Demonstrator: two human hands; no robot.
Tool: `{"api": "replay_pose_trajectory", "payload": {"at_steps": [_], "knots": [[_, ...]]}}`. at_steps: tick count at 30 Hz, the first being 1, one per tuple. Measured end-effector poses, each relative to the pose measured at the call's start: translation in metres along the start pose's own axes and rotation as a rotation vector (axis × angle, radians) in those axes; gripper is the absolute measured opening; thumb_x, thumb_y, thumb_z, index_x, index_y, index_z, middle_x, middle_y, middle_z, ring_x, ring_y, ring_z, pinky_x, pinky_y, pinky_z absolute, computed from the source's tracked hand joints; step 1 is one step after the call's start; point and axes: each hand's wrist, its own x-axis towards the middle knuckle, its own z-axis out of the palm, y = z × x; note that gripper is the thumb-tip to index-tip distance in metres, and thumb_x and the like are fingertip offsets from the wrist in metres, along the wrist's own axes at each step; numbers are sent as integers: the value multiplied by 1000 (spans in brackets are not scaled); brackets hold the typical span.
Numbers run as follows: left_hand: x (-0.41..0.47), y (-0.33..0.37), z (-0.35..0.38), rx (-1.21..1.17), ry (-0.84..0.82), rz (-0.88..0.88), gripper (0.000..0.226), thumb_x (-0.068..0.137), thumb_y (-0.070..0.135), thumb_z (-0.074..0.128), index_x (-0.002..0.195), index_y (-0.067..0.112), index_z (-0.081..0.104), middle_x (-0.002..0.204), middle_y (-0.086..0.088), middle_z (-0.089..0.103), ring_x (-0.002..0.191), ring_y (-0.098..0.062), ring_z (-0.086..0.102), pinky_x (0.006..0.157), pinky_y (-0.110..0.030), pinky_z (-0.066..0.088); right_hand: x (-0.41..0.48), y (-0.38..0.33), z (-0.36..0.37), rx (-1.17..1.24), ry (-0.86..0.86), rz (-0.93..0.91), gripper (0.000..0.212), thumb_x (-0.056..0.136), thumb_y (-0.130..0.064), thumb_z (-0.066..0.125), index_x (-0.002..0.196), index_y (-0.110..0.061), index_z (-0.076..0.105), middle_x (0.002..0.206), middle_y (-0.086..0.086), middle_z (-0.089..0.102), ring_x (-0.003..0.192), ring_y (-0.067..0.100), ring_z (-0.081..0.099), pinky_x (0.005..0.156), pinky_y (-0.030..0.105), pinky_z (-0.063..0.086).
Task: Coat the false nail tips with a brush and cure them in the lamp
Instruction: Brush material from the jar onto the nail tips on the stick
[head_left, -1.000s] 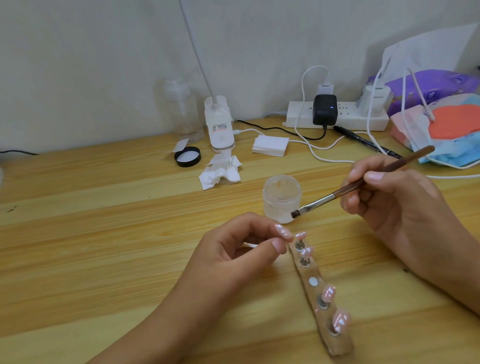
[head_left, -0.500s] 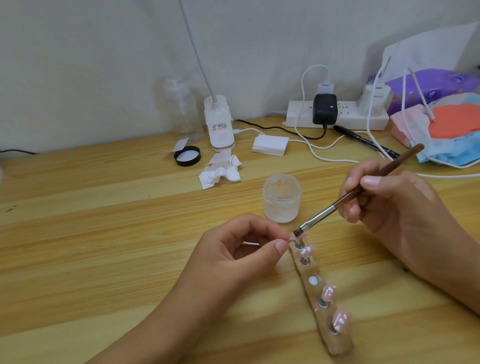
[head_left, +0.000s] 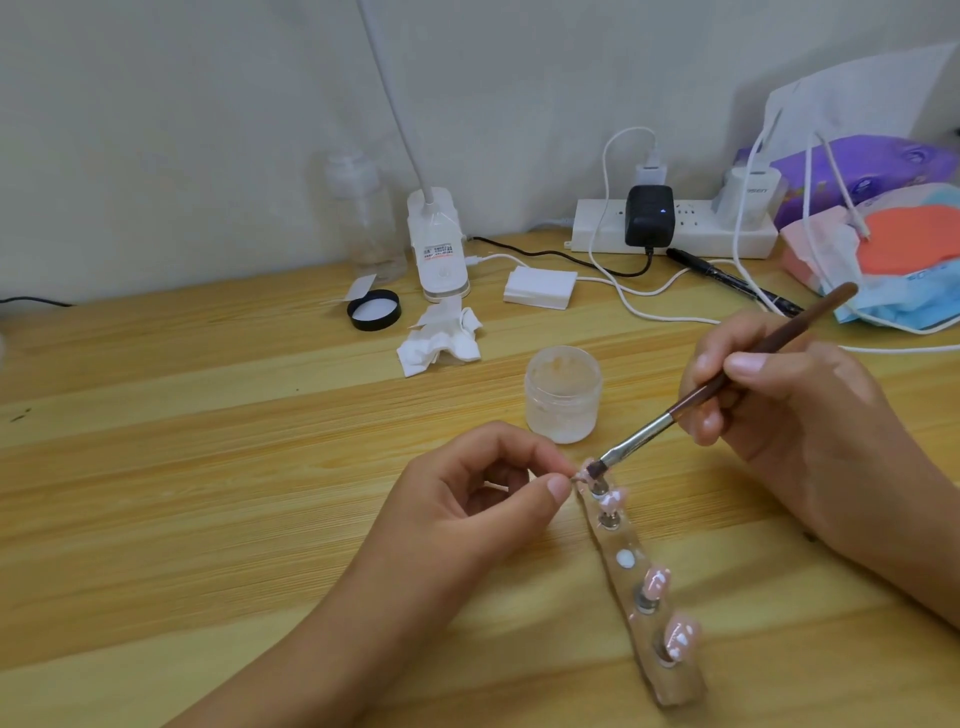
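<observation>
Just beyond both hands, toward the wall, a small clear jar (head_left: 563, 400) stands on the table (head_left: 208, 467) with its lid off. The inside is cloudy and pale, but how full it is cannot be told. Farther out past the left hand (head_left: 467, 504), a black lid (head_left: 374, 310) lies open side up, showing a white liner. A clear pump bottle (head_left: 363, 218) stands behind it at the wall, its contents not readable. A crumpled tissue (head_left: 441, 340) lies between lid and jar.

The left hand's thumb and forefinger are closed to a narrow pinch on the end nail tip (head_left: 586, 469), and the other fingers are curled in behind. The right hand (head_left: 800, 410) holds a brush (head_left: 691, 401) like a pen, thumb and fingers wrapped on the brown handle. The bristles rest on that same nail tip, right at the left fingertips.

From the pinch, a holder (head_left: 618, 538) runs back toward the person between the two forearms. It carries three more glossy pink nail tips (head_left: 655, 582) on pegs, and one spot in the middle shows bare white. A white lamp (head_left: 439, 249) stands well beyond the left hand, beside the bottle.
</observation>
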Motion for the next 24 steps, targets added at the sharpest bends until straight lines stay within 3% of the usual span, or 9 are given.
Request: {"api": "replay_pose_trajectory", "payload": {"at_steps": [9,17,24], "knots": [[0,2,1,-43,38,31,6,78,30,71,82,25,71,77,14,60,71,-1,53,63,-10,42,1,4,-3,-55,111,-44,29,84,-12,48,72,-24,71,67,-1,61,60,11,59,59,18,50],[1,2,2,-148,20,-1,7,81,22,69,86,19,72,76,5,69,69,-5,59,69,-15,48,2,0,0,72,47,-17,31,82,-9,43,69,-20,69,63,1,59,59,12,57,58,21,50],[1,1,2,-155,9,18,6,77,27,72,83,24,72,75,5,69,68,-5,60,68,-15,48,1,1,3,58,-25,5,32,82,-9,43,69,-21,70,63,3,60,59,12,60,59,20,51]]}}
